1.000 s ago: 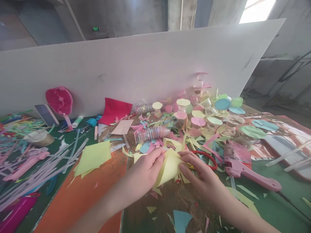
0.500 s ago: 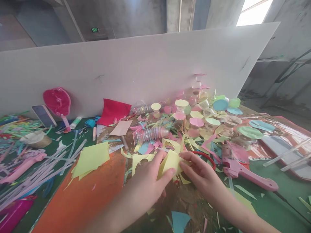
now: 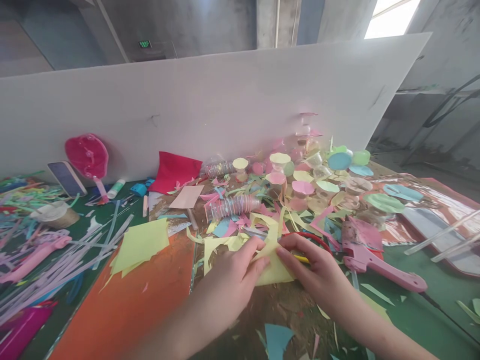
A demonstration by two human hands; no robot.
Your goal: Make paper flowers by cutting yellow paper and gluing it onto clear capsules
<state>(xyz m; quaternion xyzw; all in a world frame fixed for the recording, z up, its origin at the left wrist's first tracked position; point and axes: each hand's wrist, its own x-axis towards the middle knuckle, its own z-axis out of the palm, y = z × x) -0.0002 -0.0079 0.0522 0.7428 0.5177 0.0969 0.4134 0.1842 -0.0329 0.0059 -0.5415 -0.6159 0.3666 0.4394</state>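
Both hands are on a piece of yellow paper (image 3: 273, 270), centre of the table (image 3: 142, 295), near side. Left hand (image 3: 228, 285): grip closed on the paper's left part. Right hand (image 3: 311, 265): grip pinching its right part, fingers on top. Red scissor handle (image 3: 311, 239) just beyond the right hand. Paper scraps (image 3: 225, 227) are strewn around the hands. Stack of clear plastic cups (image 3: 232, 207) farther away. Pink glue gun (image 3: 375, 265) to the right, yellow sheet (image 3: 140, 245) to the left.
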